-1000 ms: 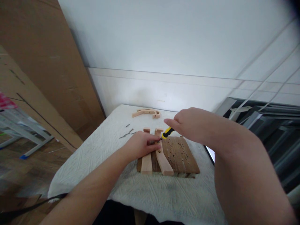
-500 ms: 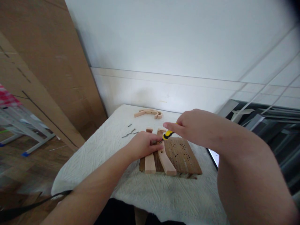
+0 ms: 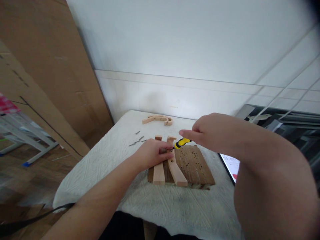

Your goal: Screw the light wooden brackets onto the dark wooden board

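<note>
A yellow and black screwdriver [image 3: 183,142] is in my right hand [image 3: 203,132], slanting down to the left. Its tip is close to a hole in a pale, shaped wooden piece [image 3: 176,173]. My left hand [image 3: 156,153] lies over the wood, thumb and forefinger closed on that piece either side of the hole. Whether a screw sits under the tip is too small to make out. Beneath the left palm runs a second, straighter wooden piece [image 3: 159,174]. Both pieces rest on a brown wooden block [image 3: 193,166] pitted with small holes.
Several screws [image 3: 137,142] lie on the white cloth [image 3: 100,166] left of the block. Curved wooden pieces [image 3: 157,120] lie at the back, by the wall. A lit screen [image 3: 228,165] sits beside my right forearm. A large cardboard sheet [image 3: 62,66] stands at the left.
My right hand has shifted slightly right and its grip shows more of the screwdriver's handle, which leans flatter. The left hand keeps its place on the wood. More of the lit screen shows.
</note>
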Available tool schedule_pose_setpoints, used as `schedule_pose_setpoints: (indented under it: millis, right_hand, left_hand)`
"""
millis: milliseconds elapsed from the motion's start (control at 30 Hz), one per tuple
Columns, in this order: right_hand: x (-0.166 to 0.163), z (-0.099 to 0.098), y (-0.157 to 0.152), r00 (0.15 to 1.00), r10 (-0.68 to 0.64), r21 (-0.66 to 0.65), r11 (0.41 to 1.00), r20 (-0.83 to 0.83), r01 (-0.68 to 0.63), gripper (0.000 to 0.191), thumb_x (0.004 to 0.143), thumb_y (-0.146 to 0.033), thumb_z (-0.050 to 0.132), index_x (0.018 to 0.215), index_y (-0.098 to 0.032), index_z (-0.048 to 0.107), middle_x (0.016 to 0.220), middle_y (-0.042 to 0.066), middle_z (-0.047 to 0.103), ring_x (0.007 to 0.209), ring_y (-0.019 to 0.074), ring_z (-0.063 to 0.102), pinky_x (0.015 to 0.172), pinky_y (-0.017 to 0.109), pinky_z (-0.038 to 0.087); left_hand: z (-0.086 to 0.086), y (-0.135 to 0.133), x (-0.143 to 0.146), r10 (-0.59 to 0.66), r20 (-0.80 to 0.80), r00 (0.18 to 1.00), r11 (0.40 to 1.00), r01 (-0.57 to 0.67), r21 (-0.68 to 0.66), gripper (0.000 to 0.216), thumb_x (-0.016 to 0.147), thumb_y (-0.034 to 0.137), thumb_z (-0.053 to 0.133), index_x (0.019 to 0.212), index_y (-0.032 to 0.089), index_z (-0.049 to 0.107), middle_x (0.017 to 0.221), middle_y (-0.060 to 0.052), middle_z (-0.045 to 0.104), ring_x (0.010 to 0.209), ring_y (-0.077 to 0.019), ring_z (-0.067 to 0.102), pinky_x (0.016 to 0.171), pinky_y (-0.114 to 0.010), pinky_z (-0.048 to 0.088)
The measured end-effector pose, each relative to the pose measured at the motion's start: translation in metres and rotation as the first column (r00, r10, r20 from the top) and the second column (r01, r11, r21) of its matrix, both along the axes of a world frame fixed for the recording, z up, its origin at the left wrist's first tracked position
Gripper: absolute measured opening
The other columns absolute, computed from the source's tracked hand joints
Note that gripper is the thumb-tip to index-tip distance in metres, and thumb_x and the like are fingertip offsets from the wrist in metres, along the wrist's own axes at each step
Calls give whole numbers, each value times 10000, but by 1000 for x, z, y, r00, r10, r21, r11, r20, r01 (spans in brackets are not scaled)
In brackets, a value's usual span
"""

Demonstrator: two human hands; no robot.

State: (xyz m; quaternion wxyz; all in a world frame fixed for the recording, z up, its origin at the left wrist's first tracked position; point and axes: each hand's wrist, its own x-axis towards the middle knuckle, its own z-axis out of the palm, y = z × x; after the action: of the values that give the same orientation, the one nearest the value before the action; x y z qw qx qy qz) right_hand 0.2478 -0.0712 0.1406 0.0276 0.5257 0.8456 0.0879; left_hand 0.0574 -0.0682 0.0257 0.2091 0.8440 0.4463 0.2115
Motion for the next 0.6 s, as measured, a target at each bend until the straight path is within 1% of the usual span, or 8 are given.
schedule_pose_setpoints:
  millis: [67, 133, 233, 300, 400, 500, 567, 600]
  right_hand:
    - [-1, -2, 2, 1000, -22, 44, 999, -3, 22, 494, 893, -523, 370, 776, -170, 696, 632, 81, 655, 587, 181, 589, 557, 289, 352]
    - [-2, -3, 2, 999, 34, 61, 998, -37, -31, 410, 894, -459, 401, 837, -174, 691, 730, 87, 687, 644, 184, 612, 569, 282, 362]
    - [-2, -2, -1, 985, 124, 14, 992, -118, -123, 309, 879, -379, 448, 1017, -197, 655, 857, 72, 708, 672, 169, 622, 557, 262, 365]
    - [-2, 0, -5, 978, 138, -50, 988, -154, -147, 300, 876, -336, 447, 1080, -209, 628, 833, 54, 706, 623, 150, 607, 528, 253, 351]
    - [-3, 1, -8, 985, 134, -73, 987, -112, -143, 266, 882, -305, 425, 937, -203, 665, 729, 44, 683, 555, 137, 572, 508, 256, 326]
    - [-4, 0, 0, 998, 53, 5, 999, -38, -53, 441, 903, -464, 374, 756, -181, 679, 624, 64, 646, 515, 153, 548, 504, 278, 318]
    - [-4, -3, 9, 1000, 12, 45, 999, -20, -11, 539, 908, -530, 324, 716, -175, 682, 594, 77, 635, 516, 167, 551, 505, 287, 326]
    - [-3, -4, 14, 1000, 23, 57, 998, -14, -22, 537, 914, -517, 321, 717, -175, 685, 600, 82, 640, 532, 174, 562, 514, 290, 336]
  left_hand:
    - [1, -1, 0, 7, -7, 1000, 1000, -7, -5, 256, 845, 372, 581, 1019, 239, 713, 575, 36, 561, 554, -95, 456, 540, -210, 284]
    - [1, -1, 0, 12, -10, 1000, 1000, -12, -7, 263, 843, 379, 582, 1023, 237, 711, 572, 37, 560, 544, -92, 451, 531, -212, 277]
    - [0, -1, 0, 12, 0, 1000, 1000, -12, -3, 244, 842, 376, 585, 995, 237, 714, 579, 38, 567, 537, -87, 444, 532, -211, 278]
    - [-1, 0, 0, 10, 0, 1000, 1000, -10, -1, 235, 839, 374, 589, 975, 232, 717, 584, 35, 573, 541, -88, 448, 536, -210, 282]
    - [-2, 0, 0, 14, -6, 1000, 1000, -14, -1, 254, 835, 379, 593, 1009, 238, 714, 585, 33, 576, 545, -93, 457, 534, -210, 283]
    - [-2, 0, 0, 23, 8, 1000, 1000, -22, -4, 268, 832, 376, 598, 1046, 255, 706, 583, 36, 577, 548, -95, 464, 542, -210, 296]
    - [-1, 0, 0, 26, 16, 1000, 1000, -25, -10, 259, 833, 376, 596, 1031, 255, 710, 587, 36, 578, 547, -94, 461, 542, -210, 295]
    - [0, -1, 0, 24, 17, 1000, 1000, -23, -13, 253, 834, 378, 594, 1018, 252, 713, 593, 36, 580, 543, -92, 457, 539, -211, 291]
